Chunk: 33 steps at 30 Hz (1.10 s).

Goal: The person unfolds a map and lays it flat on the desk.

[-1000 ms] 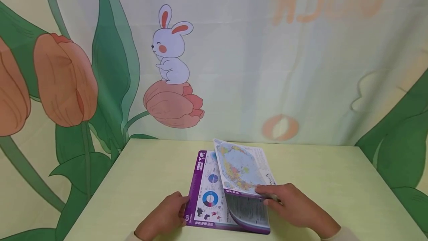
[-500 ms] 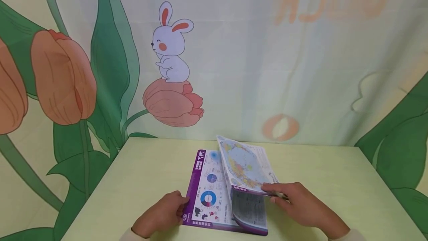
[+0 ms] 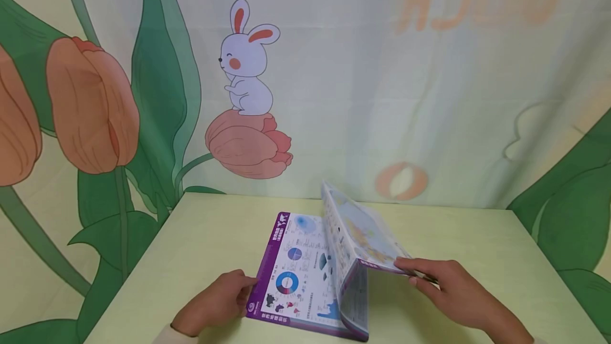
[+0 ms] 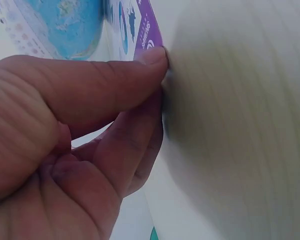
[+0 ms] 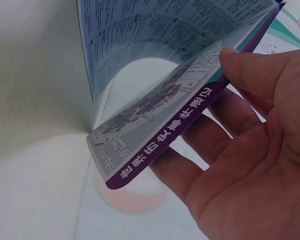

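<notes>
A purple-edged folded world map chart (image 3: 286, 259) stands partly opened on the table, its left panel lying flat with charts and small printed pictures. My left hand (image 3: 217, 300) holds that panel's lower left edge; in the left wrist view the thumb (image 4: 110, 82) lies on the purple corner with the fingers below. To the right, my right hand (image 3: 455, 288) pinches the edge of the raised panel (image 3: 365, 232), which carries a coloured map. Seen from the right wrist, the thumb lies on the panel's printed face (image 5: 145, 112), fingers behind, and another text-filled panel (image 5: 135, 40) curves beside it.
The pale yellow-green table (image 3: 200, 243) extends around the chart on both sides. Behind its far edge hangs a printed cloth (image 3: 343, 95) with a rabbit, tulips and leaves.
My right hand has moved right, drawing the upper panels up and away from the left panel, so more of its print shows. My left hand has shifted slightly left with the chart's edge.
</notes>
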### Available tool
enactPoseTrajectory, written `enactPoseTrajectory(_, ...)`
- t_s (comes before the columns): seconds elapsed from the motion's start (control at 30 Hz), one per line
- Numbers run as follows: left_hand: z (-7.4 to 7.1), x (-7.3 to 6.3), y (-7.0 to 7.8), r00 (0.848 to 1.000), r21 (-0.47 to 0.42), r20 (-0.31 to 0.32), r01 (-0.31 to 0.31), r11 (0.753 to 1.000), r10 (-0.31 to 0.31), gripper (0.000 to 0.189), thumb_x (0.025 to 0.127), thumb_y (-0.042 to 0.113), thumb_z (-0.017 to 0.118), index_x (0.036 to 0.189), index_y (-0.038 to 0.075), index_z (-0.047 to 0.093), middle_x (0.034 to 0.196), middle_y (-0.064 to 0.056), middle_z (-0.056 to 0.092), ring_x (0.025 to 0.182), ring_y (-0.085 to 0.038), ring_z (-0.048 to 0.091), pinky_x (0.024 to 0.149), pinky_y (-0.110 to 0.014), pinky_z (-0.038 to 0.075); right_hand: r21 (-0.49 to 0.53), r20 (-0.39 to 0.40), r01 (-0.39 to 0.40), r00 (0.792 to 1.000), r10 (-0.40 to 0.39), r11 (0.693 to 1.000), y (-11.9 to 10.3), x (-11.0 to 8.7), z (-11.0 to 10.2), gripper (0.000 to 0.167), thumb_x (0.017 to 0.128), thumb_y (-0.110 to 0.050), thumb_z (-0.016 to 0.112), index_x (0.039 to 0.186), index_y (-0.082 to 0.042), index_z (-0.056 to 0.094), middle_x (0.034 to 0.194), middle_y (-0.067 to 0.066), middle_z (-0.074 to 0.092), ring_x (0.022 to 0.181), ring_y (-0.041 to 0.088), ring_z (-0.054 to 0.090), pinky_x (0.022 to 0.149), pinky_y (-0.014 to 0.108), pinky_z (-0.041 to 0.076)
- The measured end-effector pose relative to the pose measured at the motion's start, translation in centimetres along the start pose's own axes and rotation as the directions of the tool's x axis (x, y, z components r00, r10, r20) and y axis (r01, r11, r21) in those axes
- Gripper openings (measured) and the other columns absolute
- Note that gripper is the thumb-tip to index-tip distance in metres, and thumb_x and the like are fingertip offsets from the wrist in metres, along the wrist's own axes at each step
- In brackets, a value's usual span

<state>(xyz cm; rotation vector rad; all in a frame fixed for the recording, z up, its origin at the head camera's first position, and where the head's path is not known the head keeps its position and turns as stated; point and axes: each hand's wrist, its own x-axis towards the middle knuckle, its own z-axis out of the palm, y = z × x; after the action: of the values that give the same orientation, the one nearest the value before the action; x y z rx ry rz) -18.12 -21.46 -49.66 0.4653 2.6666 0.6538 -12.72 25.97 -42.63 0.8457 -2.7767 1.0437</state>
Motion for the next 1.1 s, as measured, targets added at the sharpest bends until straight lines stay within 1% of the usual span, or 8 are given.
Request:
enactPoseTrajectory(0.13,-0.2,0.0,0.1,1.000,0.001,-0.014,-0.017,1.000,0.017,0.046,0.087,0.004,0.084,0.131,0.006,0.072,0.089,-0.002,0.053,0.088,-0.017,0.051,0.076,-0.032,0.048,0.015,-0.003,-0.037,0.999,0.037,0.999,0.3,-0.9,-0.3,0.037,0.102,-0.013,0.070,0.138,-0.013,0.071,0.132,0.016,0.074,0.112,-0.003,0.068,0.082,0.020,0.061)
enactPoseTrajectory(0.23,-0.2,0.1,0.5,1.000,-0.024,-0.023,-0.022,0.999,0.021,0.046,0.083,0.009,0.089,0.126,0.004,0.071,0.089,-0.003,0.053,0.088,-0.017,0.051,0.074,-0.032,0.045,0.040,0.007,-0.060,0.998,0.060,0.997,0.5,-1.3,-0.4,0.037,0.102,-0.013,0.069,0.139,-0.012,0.070,0.133,0.019,0.073,0.110,-0.004,0.069,0.080,0.020,0.061)
enactPoseTrajectory(0.37,-0.1,0.3,1.2,1.000,-0.016,-0.018,0.004,1.000,-0.004,0.066,0.082,0.012,0.092,0.141,0.002,0.064,0.092,-0.002,0.053,0.089,-0.016,0.051,0.076,-0.032,0.048,0.034,-0.013,-0.045,0.999,0.045,0.998,0.7,-1.8,-0.3,0.038,0.102,-0.010,0.070,0.139,-0.013,0.070,0.131,0.020,0.073,0.106,-0.004,0.069,0.078,0.021,0.061)
enactPoseTrajectory(0.53,-0.3,0.5,1.6,1.000,0.038,0.003,0.015,0.999,-0.015,0.071,0.085,0.007,0.088,0.149,0.006,0.060,0.093,-0.002,0.052,0.088,-0.015,0.052,0.076,-0.031,0.048,-0.030,-0.076,-0.009,0.997,0.007,1.000,0.9,-2.3,-0.5,0.039,0.098,-0.005,0.072,0.137,-0.012,0.071,0.129,0.016,0.075,0.106,-0.005,0.069,0.077,0.021,0.061)
enactPoseTrajectory(0.83,-0.6,0.4,-0.1,0.997,0.042,-0.017,0.082,0.996,-0.082,0.069,0.083,0.002,0.087,0.148,0.006,0.062,0.092,-0.001,0.052,0.089,-0.015,0.052,0.076,-0.031,0.049,-0.055,-0.112,-0.035,0.993,0.029,0.998,1.6,-3.6,-1.5,0.042,0.097,-0.003,0.073,0.137,-0.013,0.071,0.129,0.010,0.075,0.111,-0.007,0.067,0.080,0.019,0.061)
enactPoseTrajectory(0.9,-0.6,0.4,-0.6,0.996,0.040,-0.022,0.089,0.995,-0.089,0.070,0.083,0.003,0.088,0.147,0.006,0.062,0.093,-0.001,0.053,0.090,-0.015,0.052,0.078,-0.032,0.050,-0.042,-0.089,-0.077,0.993,0.073,0.996,1.7,-3.9,-1.7,0.042,0.098,-0.004,0.072,0.140,-0.013,0.070,0.130,0.012,0.075,0.107,-0.006,0.068,0.080,0.019,0.061)
enactPoseTrajectory(0.97,-0.6,0.2,-1.0,0.995,0.029,-0.027,0.099,0.995,-0.098,0.070,0.082,0.003,0.089,0.146,0.005,0.063,0.094,-0.001,0.054,0.090,-0.016,0.053,0.079,-0.033,0.051,-0.016,-0.042,-0.158,0.987,0.157,0.987,1.7,-4.3,-2.0,0.043,0.101,-0.009,0.071,0.143,-0.014,0.067,0.133,0.015,0.073,0.105,-0.006,0.069,0.080,0.021,0.061)
enactPoseTrajectory(1.1,-0.8,-0.2,-1.9,0.991,0.010,-0.041,0.128,0.992,-0.128,0.070,0.080,0.003,0.090,0.145,0.003,0.064,0.093,-0.001,0.056,0.091,-0.017,0.054,0.082,-0.035,0.052,-0.037,0.037,-0.319,0.947,0.320,0.947,1.7,-5.2,-2.5,0.045,0.104,-0.021,0.068,0.148,-0.019,0.063,0.139,0.013,0.070,0.106,-0.005,0.068,0.083,0.021,0.060)
